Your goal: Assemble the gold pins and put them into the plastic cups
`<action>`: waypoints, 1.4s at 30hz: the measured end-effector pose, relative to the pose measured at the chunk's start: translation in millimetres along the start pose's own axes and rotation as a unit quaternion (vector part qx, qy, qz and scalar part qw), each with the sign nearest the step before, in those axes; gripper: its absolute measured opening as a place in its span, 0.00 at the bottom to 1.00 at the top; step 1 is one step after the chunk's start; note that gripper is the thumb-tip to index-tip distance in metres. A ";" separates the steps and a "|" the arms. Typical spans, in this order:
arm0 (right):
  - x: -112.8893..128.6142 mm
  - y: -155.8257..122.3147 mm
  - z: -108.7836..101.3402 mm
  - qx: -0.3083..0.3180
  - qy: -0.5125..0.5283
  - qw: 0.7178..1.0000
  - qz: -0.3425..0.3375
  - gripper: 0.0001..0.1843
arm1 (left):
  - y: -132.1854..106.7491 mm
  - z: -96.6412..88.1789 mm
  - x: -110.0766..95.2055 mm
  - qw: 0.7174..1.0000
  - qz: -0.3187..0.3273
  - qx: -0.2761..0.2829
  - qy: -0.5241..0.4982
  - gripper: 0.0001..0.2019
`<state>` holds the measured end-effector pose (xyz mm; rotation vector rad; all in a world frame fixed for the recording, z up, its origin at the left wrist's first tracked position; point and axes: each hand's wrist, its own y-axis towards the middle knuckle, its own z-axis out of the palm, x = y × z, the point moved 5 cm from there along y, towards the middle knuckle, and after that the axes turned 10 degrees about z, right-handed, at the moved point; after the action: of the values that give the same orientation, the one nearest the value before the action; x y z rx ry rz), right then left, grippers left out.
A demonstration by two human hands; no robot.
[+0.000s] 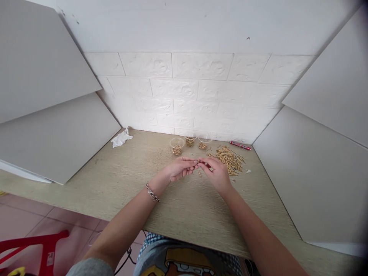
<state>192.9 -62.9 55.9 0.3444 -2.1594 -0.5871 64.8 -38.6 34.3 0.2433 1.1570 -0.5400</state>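
Note:
My left hand (183, 168) and my right hand (214, 171) meet over the middle of the table, fingertips pinched close together. Between them shows a small gold-coloured metal piece (198, 161), gripped by both; its exact shape is too small to make out. A single thin gold pin (199, 174) lies on the table just below the fingertips. Right of my right hand spreads a pile of gold pins (230, 159). Behind the hands stand clear plastic cups with small gold parts: a left cup (176, 147), a middle cup (190, 141) and a right cup (202, 145).
A red tube (240, 145) lies at the back right, and a crumpled white tissue (122, 138) at the back left. Grey panels flank the table (115, 188), with a white brick-patterned wall (186, 92) behind. A red plastic stool (47, 249) stands on the floor at lower left.

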 end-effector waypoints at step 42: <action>6.3 63.4 -0.4 0.056 -0.011 0.995 0.085 0.14 | 1.9 -49.3 -32.9 0.920 0.258 -0.290 0.053 0.12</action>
<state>187.0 -11.8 93.4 0.2109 -2.2206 -0.3763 16.7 -5.5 44.8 0.0551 1.2467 0.2921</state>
